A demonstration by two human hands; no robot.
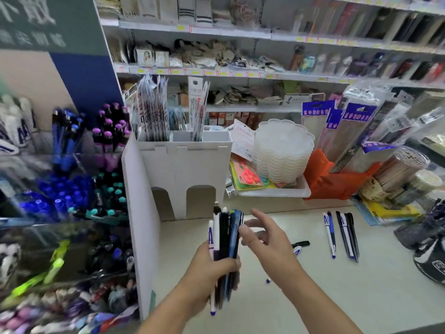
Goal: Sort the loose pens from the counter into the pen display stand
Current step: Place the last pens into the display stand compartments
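The left hand (214, 263) grips a bundle of pens (225, 242) upright, lower tips partly hidden. The right hand (269, 239), fingers spread and relaxed, holds nothing beside it. Loose pens (342, 235) lie on the table (313, 285). The pen display stand (67, 189) at left is blurred.
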